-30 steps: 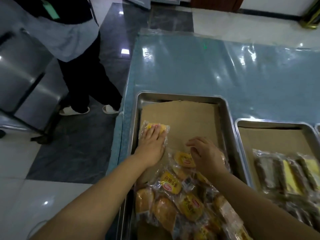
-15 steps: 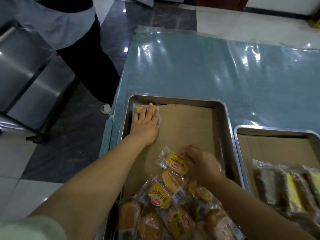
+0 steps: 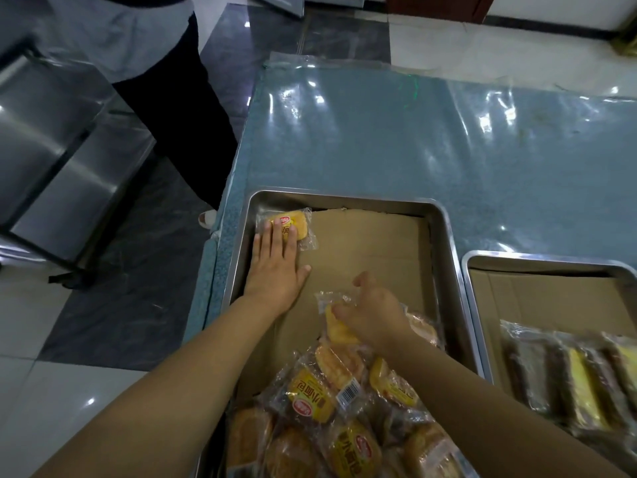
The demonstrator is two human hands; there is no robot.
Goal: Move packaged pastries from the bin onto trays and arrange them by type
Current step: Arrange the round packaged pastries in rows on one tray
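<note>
A steel tray lined with brown cardboard lies in front of me. One packaged yellow bun sits flat in its far left corner. My left hand lies flat with its fingertips resting on that bun. A heap of packaged buns fills the tray's near end. My right hand grips one wrapped bun lifted just above the heap, tilted on edge.
A second cardboard-lined steel tray at the right holds brown and yellow wrapped cake bars. Both trays rest on a blue plastic-covered table. A person stands at the table's left, beside a steel rack.
My left hand slid its bun up into the tray's far left corner and now presses it flat. My right hand picked a wrapped bun out of the heap.
</note>
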